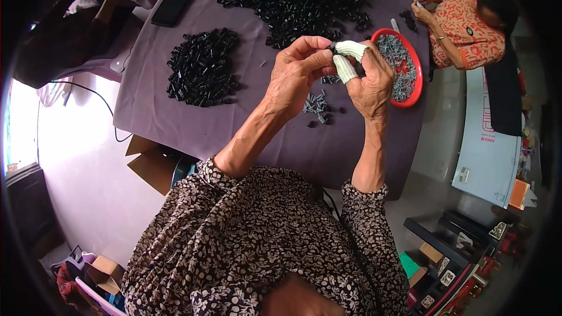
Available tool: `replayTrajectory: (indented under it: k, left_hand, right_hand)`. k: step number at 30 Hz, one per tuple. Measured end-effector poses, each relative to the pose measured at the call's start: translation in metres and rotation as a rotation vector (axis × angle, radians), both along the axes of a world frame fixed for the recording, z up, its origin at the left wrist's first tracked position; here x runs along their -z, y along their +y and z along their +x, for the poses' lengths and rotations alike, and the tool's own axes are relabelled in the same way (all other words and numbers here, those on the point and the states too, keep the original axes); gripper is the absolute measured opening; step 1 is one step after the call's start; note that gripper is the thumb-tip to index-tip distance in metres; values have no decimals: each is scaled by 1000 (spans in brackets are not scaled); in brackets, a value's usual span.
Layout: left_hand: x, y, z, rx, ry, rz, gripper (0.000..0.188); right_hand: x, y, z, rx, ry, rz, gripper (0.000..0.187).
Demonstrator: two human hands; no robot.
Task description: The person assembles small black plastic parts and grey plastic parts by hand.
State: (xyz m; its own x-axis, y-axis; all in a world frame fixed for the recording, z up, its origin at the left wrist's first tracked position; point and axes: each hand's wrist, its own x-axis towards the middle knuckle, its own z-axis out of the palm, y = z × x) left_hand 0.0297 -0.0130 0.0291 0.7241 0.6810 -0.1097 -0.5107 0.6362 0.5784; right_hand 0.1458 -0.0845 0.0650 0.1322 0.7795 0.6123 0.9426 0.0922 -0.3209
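Observation:
Over the purple cloth, both of my hands meet at a small black plastic piece (332, 48). My left hand (297, 73) pinches it between thumb and fingers. My right hand (373, 79) wears white ribbed fabric covers (348, 70) on thumb and index finger, and those two tips close on the same piece from the other side. Anything smaller between the fingertips is hidden. Just below the hands lie loose grey pieces (316, 104) and a few black ones. Beside my right hand stands a red bowl (417, 85) filled with small grey pieces (393, 52).
A large heap of black pieces (298, 0) covers the far middle of the table (175, 120); a smaller black pile (202, 67) lies at left. A dark phone (176, 2) rests near the far left edge. Another person (468, 29) works at the right; a cardboard box (153, 167) stands below.

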Motion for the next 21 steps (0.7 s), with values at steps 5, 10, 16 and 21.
replayTrajectory:
  k: [5, 10, 16, 21]
  left_hand:
    - [-1, 4, -1, 11, -36, -16, 11]
    - [1, 3, 1, -5, -4, -3, 10]
    - [0, 2, 0, -5, -37, -31, 10]
    - [-3, 0, 0, -30, 3, 72, 10]
  right_hand:
    - [-3, 0, 1, -58, 125, -14, 19]
    - [2, 1, 5, -87, 144, -37, 19]
    - [14, 5, 1, -103, 495, 38, 16]
    - [18, 4, 8, -198, 1128, 137, 16]
